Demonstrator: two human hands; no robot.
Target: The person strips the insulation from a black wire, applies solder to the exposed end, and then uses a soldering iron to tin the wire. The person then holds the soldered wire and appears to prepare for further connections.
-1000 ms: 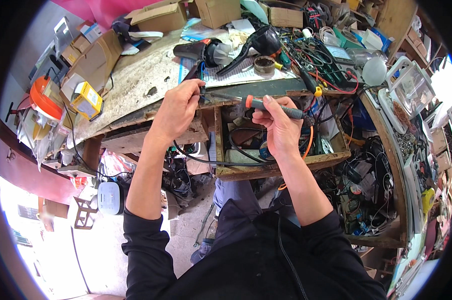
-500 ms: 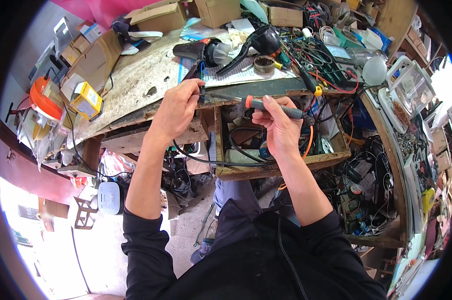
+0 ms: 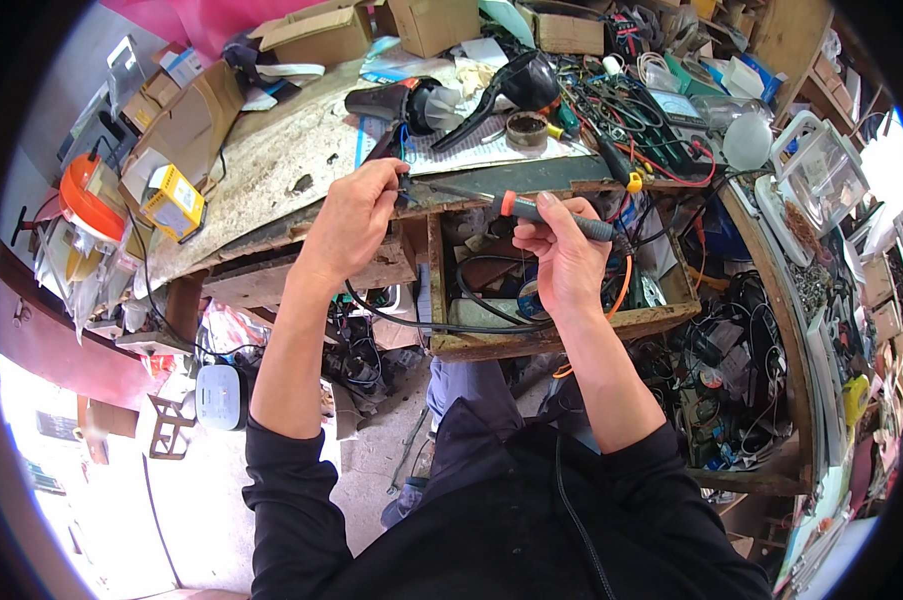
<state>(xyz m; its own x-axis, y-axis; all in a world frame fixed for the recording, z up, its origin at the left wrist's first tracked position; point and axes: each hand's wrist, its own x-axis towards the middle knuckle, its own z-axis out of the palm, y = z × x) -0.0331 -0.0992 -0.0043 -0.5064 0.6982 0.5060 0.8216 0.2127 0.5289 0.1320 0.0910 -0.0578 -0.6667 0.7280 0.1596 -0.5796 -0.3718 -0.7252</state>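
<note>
At the bench's front edge my left hand [image 3: 349, 220] is closed in a pinch on a small dark piece with blue wire [image 3: 404, 183], mostly covered by the fingers. My right hand [image 3: 567, 262] grips a soldering iron [image 3: 519, 206] by its grey and orange handle, over the open drawer. Its thin metal shaft points left toward the pinched piece; whether the tip touches it I cannot tell. Just beyond my left hand lies an opened hair dryer [image 3: 379, 102] with blue wires coming out. A curved black housing part [image 3: 526, 82] and a small round tin [image 3: 527, 132] lie to its right.
Below my hands a wooden drawer [image 3: 581, 335] stands pulled out, with a black cable [image 3: 411, 322] looping across it. Tangled test leads and tools [image 3: 631, 120] crowd the bench's right. A yellow box [image 3: 174, 203] and an orange round object [image 3: 86, 197] stand at the left.
My right hand has shifted slightly right with the soldering iron, drawing its shaft back from my left hand. My left hand has stayed in place.
</note>
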